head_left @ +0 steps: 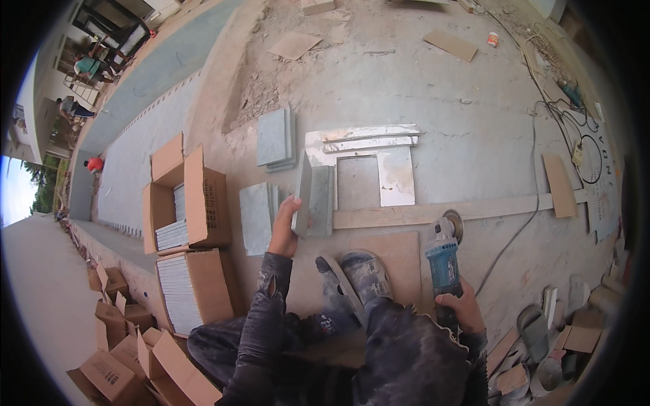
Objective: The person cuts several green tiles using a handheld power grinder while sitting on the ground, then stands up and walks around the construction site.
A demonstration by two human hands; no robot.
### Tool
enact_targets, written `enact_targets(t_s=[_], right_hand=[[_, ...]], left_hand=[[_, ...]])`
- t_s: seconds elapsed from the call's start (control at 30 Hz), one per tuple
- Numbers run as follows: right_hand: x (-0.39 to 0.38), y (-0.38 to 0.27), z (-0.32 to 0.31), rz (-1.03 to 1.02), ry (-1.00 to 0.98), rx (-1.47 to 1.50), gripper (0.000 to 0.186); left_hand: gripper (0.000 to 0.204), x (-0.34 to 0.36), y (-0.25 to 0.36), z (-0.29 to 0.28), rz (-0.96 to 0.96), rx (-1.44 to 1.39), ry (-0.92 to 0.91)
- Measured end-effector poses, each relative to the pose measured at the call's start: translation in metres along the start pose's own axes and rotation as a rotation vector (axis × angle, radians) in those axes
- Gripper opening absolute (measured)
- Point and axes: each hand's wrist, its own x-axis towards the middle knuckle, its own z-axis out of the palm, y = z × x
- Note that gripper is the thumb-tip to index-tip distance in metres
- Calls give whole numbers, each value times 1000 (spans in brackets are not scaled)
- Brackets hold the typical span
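Note:
My left hand (284, 233) grips a grey-green stone tile (301, 186) standing on edge, beside another stack of tiles (321, 196). More stacked tiles lie left of it (254, 220) and farther forward (272, 137). My right hand (460, 304) is wrapped round the handle of a blue angle grinder (443, 260), whose disc points forward. Just beyond the tiles lies a white, stained board with a rectangular opening (396, 176), along a long plank (379, 218). My feet in dusty sandals (365, 277) rest between my hands, near a cardboard sheet (403, 250).
Two open cardboard boxes of tiles (193, 291) stand left, with more boxes (108, 375) lower left. Cables (535, 142) and a loose cardboard strip (562, 186) lie right, above assorted scraps (545, 345). Several other people (88, 68) are at the upper left, beyond a long ledge.

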Motion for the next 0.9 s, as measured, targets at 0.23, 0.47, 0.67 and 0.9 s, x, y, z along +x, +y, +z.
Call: enact_targets(t_s=[0.23,0.47,0.67,0.9], right_hand=[[2,-3,-4,7,22,-7,38],[7,-3,-10,4,32,20,38],[7,-4,-13,2,55,14,40],[8,1,-16,8,45,34,41]], left_hand=[[89,-28,18,41,-72,-862,-522],[92,-27,15,70,-151,-986,-648],[100,-23,0,68,-139,-883,-742],[101,-26,-6,69,-152,-816,-737]])
